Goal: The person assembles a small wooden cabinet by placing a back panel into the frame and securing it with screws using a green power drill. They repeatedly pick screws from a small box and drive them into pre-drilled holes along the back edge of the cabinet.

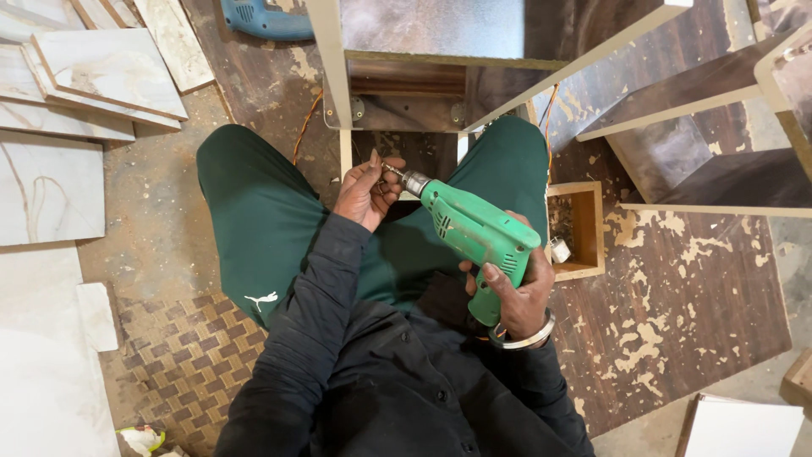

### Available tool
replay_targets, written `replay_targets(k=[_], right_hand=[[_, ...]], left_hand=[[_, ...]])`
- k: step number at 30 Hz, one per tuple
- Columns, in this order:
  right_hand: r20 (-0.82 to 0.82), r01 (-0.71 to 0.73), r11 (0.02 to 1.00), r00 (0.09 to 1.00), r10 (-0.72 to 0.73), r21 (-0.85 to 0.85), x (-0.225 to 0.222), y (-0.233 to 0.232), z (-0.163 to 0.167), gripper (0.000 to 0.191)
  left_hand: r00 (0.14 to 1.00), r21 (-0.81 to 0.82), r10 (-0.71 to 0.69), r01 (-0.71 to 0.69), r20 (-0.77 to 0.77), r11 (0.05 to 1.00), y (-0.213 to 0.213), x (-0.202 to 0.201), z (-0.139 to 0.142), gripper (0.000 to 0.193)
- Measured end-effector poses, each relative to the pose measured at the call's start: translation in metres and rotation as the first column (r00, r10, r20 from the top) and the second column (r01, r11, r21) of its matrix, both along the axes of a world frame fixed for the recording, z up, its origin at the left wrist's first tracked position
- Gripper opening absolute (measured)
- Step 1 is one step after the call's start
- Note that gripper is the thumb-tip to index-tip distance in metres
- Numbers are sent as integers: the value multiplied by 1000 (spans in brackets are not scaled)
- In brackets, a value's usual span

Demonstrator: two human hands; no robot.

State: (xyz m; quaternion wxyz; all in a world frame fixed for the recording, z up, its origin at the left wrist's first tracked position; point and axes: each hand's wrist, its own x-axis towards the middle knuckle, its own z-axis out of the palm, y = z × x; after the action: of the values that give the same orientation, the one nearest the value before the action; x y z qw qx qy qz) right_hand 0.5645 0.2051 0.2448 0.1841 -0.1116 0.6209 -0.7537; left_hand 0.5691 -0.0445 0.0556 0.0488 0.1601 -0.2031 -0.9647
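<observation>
Green plastic is what we see first: a green drill [475,237] over our lap, at the centre of the view. Our right hand [518,296] has its grip closed around the drill handle. At ten o'clock from it, our left hand [365,193] pinches the metal chuck [413,181] with its fingertips. A small wooden box [577,228] lies at three o'clock on the floor.

One green drill [478,237], two hands, one small wooden box [577,230], one blue power tool [264,19]
</observation>
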Motion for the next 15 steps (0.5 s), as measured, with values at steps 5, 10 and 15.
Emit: replay_targets(k=[5, 10, 15], right_hand=[[-16, -25, 1000, 1000, 25, 6, -1, 1, 0, 74], [-66, -108, 993, 992, 110, 44, -7, 8, 2, 75], [-97, -123, 987, 986, 134, 107, -13, 6, 3, 80]], left_hand=[[999, -73, -35, 34, -11, 997, -9, 4, 13, 37], [979, -194, -206, 201, -4, 960, -29, 4, 27, 39], [982, 70, -180, 184, -60, 980, -22, -5, 32, 37]])
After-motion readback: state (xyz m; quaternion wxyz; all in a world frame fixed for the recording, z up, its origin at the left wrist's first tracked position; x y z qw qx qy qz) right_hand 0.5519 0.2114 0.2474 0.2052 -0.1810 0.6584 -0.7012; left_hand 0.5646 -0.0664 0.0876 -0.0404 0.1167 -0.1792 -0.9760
